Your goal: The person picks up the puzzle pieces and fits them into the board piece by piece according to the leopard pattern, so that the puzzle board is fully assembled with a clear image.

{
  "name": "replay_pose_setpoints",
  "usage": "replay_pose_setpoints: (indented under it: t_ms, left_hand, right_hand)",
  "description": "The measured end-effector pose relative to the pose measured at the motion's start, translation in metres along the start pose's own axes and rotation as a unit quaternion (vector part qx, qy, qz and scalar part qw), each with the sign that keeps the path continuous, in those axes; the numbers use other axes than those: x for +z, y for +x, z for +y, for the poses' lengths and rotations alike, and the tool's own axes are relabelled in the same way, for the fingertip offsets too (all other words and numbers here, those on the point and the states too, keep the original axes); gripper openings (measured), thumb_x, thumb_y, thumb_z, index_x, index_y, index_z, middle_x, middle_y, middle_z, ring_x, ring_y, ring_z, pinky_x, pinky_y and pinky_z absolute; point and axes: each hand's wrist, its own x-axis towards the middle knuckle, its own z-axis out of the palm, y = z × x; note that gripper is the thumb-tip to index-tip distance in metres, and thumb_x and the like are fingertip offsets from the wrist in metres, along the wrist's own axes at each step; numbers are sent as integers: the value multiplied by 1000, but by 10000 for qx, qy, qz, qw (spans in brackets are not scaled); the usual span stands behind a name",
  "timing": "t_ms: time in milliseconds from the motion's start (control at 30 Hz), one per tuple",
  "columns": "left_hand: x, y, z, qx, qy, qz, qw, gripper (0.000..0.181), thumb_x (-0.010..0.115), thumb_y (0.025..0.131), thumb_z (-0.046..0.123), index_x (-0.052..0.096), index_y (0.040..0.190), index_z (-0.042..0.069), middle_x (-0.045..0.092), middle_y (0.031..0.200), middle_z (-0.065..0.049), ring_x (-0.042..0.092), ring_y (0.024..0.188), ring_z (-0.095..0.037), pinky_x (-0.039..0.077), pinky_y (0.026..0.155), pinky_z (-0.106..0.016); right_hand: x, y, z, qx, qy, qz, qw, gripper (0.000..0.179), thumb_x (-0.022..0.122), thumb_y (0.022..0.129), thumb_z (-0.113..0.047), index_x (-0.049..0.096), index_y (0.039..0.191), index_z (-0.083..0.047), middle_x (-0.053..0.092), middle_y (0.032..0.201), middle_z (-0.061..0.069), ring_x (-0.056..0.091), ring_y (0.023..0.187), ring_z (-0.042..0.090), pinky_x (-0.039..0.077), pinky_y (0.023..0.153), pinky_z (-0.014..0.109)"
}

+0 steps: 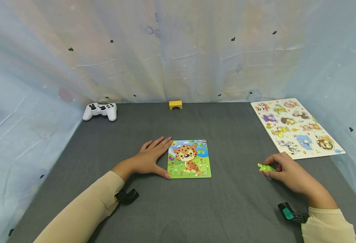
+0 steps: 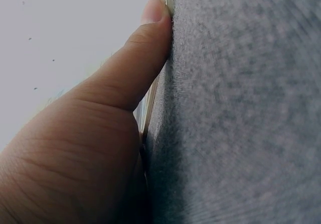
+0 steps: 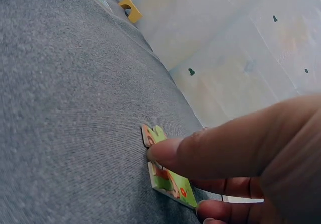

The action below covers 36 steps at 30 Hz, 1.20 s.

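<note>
A square leopard jigsaw puzzle (image 1: pixel 188 160) lies flat on the grey table, with its picture facing up. My left hand (image 1: pixel 150 158) rests along its left side, fingers spread and straight, thumb at the lower left corner. In the left wrist view the thumb (image 2: pixel 133 58) lies against the puzzle's edge. Off to the right, my right hand (image 1: pixel 291 173) pinches a small green jigsaw piece (image 1: pixel 266 167) between thumb and fingers. The right wrist view shows this piece (image 3: pixel 163 180) with orange and red print and a knobbed end, close over the cloth.
An animal peg board (image 1: pixel 290 130) lies at the back right, beyond my right hand. A white game controller (image 1: pixel 100 111) sits at the back left, and a yellow arch block (image 1: pixel 175 104) at the back middle. Hanging sheets (image 1: pixel 178 60) enclose the grey table (image 1: pixel 226 202).
</note>
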Motion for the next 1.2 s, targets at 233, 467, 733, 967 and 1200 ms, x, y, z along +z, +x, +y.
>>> replay_pose_setpoints:
  t_ms: [233, 467, 733, 967, 1200]
  left_hand:
    - [0, 0, 0, 6, -14, -20, 10000, 138, 77, 78, 87, 6, 178, 21, -2, 182, 6, -5, 166, -23, -2, 126, -61]
    - [0, 0, 0, -2, -2, 0, 10000, 139, 76, 78, 88, 6, 178, 23, -2, 182, 7, -6, 165, -22, -2, 126, -61]
    - [0, -1, 0, 11, -20, -15, 10000, 139, 77, 78, 87, 6, 178, 21, -2, 182, 6, -6, 165, -22, -2, 126, -61]
    - [2, 1, -2, -3, 12, 0, 10000, 139, 75, 78, 89, 5, 178, 22, -3, 182, 8, -7, 165, -21, -2, 126, -61]
    - [2, 1, -3, 2, 44, 10, 10000, 138, 75, 78, 89, 5, 178, 22, -3, 182, 8, -7, 165, -21, -2, 126, -61]
  right_hand:
    - [-3, 2, 0, 82, 72, -98, 9999, 38, 82, 100, -11, 70, 130, 8, 69, 116, 13, 59, 86, 14, 51, 69, 32]
    - [-6, 1, 0, 247, 53, -192, 9995, 29, 82, 99, -9, 74, 121, 6, 69, 104, 4, 60, 80, 13, 50, 65, 32]
    - [-3, 0, -4, 202, 316, -258, 9990, 27, 82, 99, -7, 69, 119, 3, 65, 98, 2, 57, 78, 13, 48, 64, 32]
    - [-1, 0, -9, -14, 546, -144, 9984, 31, 78, 102, -6, 67, 130, 3, 64, 98, 2, 57, 77, 14, 48, 64, 32]
    - [1, 1, -16, -88, 329, 189, 9992, 34, 70, 109, -9, 68, 142, -6, 71, 102, -2, 64, 79, 12, 52, 66, 32]
